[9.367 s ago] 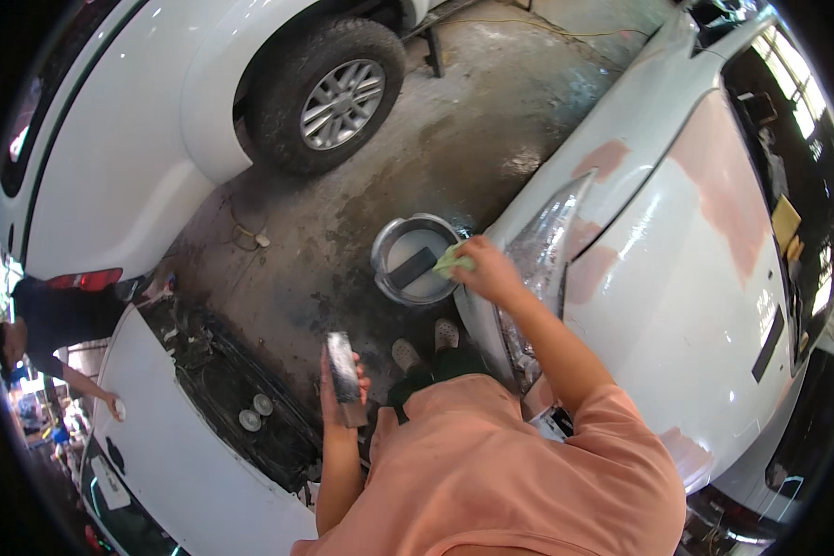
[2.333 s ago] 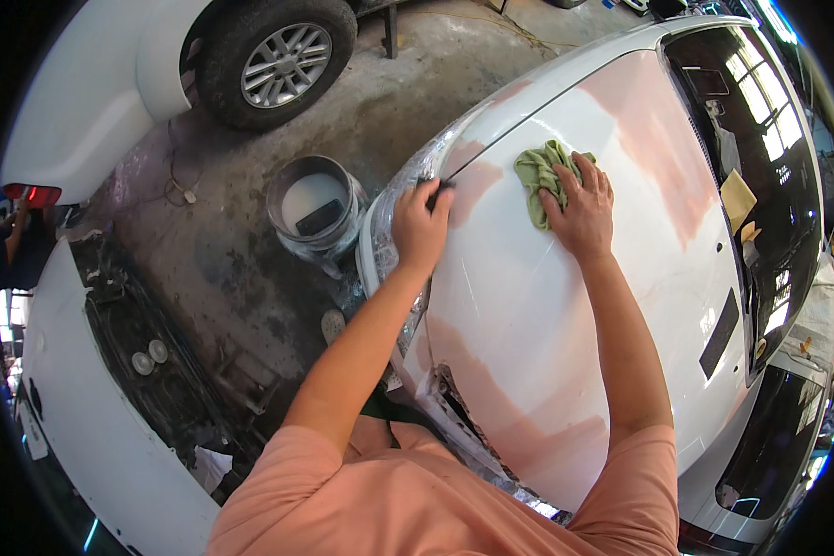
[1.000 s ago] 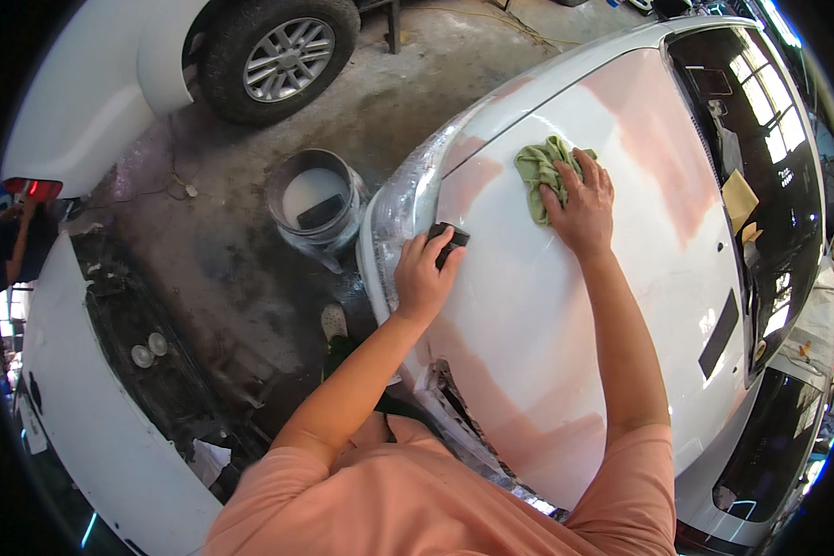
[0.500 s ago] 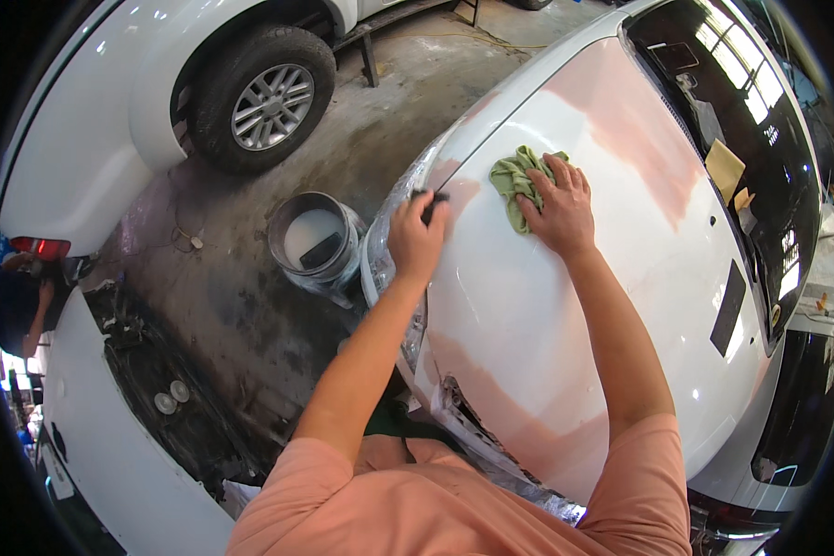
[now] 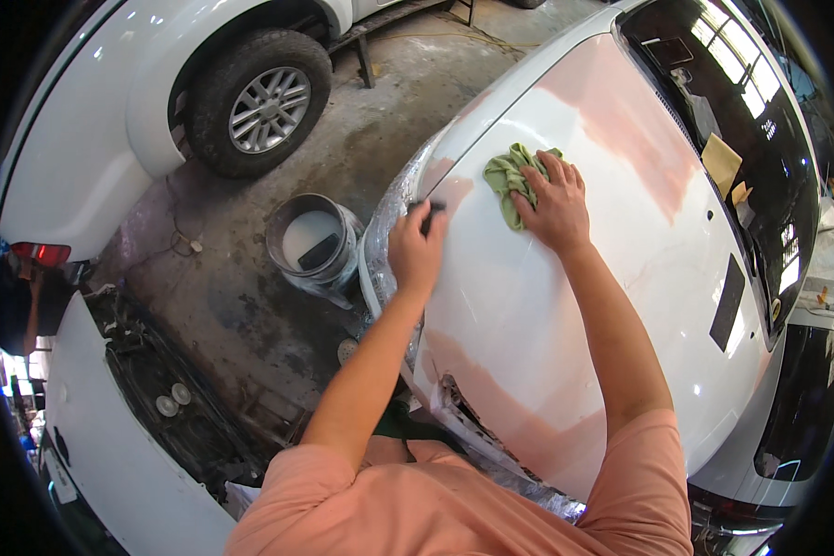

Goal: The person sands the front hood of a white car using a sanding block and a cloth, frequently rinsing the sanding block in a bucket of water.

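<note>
A white car hood (image 5: 491, 306) with pinkish filler patches lies under both hands. My left hand (image 5: 416, 248) is at its left edge, closed around a small black block (image 5: 428, 215), slightly smeared by motion. To the right, my right hand (image 5: 558, 206) presses a crumpled green cloth (image 5: 507, 176) against the white paint, its fingers curled over the right part. The palm hides some of the cloth. Clear plastic film (image 5: 383, 236) covers the car's front end beside my left hand.
A bucket (image 5: 276, 232) of cloudy water with a dark block inside stands on the floor, left of the hood. A dark strip (image 5: 728, 303) lies on the hood near the windshield. Another white vehicle's wheel (image 5: 259, 104) is at upper left. A person (image 5: 26, 301) is at the far left.
My left hand and the black block have shifted slightly down along the hood's edge. My right hand stays on the cloth. The whole view has moved a little.
</note>
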